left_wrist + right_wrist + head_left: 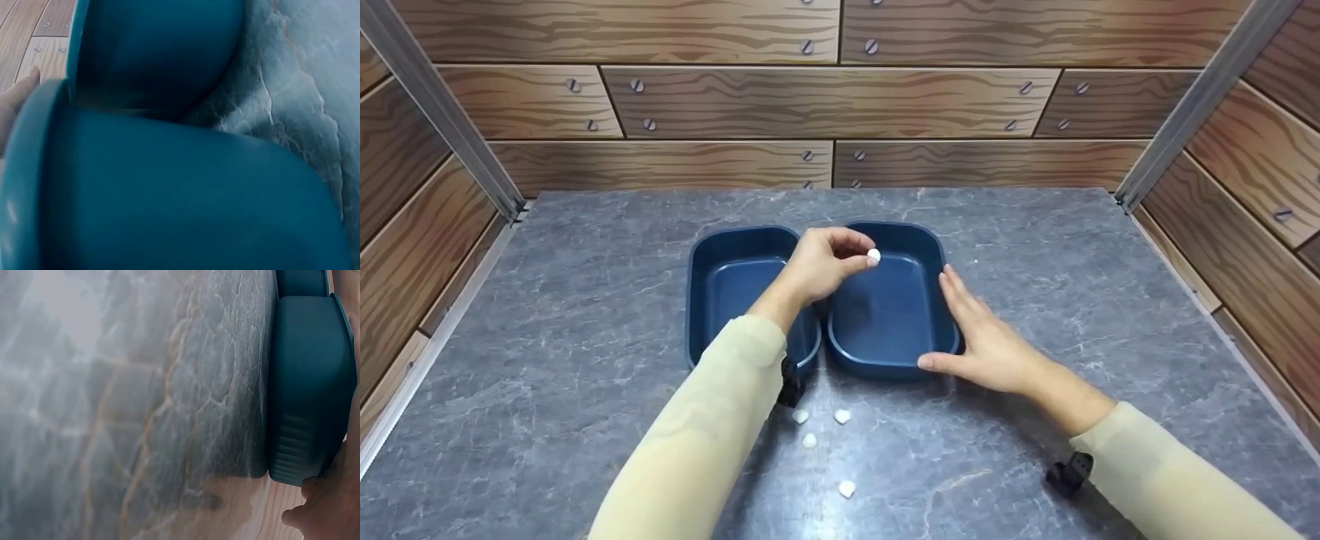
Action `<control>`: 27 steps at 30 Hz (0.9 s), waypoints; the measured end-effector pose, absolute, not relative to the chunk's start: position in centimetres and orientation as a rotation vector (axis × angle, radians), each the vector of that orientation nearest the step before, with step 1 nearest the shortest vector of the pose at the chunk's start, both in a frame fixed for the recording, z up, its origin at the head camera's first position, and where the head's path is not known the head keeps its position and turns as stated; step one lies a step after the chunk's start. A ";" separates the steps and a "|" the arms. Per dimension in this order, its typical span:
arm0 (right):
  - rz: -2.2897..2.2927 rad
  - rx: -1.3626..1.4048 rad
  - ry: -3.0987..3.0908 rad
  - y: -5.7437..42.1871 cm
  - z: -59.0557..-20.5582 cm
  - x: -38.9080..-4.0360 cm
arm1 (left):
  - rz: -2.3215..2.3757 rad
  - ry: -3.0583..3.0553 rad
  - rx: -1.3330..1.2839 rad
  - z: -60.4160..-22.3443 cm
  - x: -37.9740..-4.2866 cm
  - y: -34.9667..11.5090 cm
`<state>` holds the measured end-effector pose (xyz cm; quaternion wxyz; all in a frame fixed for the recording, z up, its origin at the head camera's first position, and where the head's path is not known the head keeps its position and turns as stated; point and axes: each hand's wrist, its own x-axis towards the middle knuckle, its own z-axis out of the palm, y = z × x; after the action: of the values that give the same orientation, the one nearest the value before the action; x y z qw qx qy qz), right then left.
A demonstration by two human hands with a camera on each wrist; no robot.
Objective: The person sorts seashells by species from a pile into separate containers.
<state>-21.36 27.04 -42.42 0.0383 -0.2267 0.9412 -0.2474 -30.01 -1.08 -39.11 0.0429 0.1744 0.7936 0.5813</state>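
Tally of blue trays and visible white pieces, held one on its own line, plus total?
Blue trays: 2
White pieces on the table: 4
White piece in the left hand: 1
Total: 7

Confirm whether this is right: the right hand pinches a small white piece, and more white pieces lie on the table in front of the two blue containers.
Not the right hand: the head view shows the left hand pinching the small white piece. The rest holds: more white pieces lie on the table in front of the two blue containers.
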 end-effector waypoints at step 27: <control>-0.753 -0.696 2.896 27.0 -42.4 -21.4 | 1.500 2.538 0.635 -39.3 -29.6 -0.5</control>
<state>-21.39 27.04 -42.41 0.0349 -0.2265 0.9421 -0.2449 -29.56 -0.48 -39.26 0.0627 0.2100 0.8400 0.4964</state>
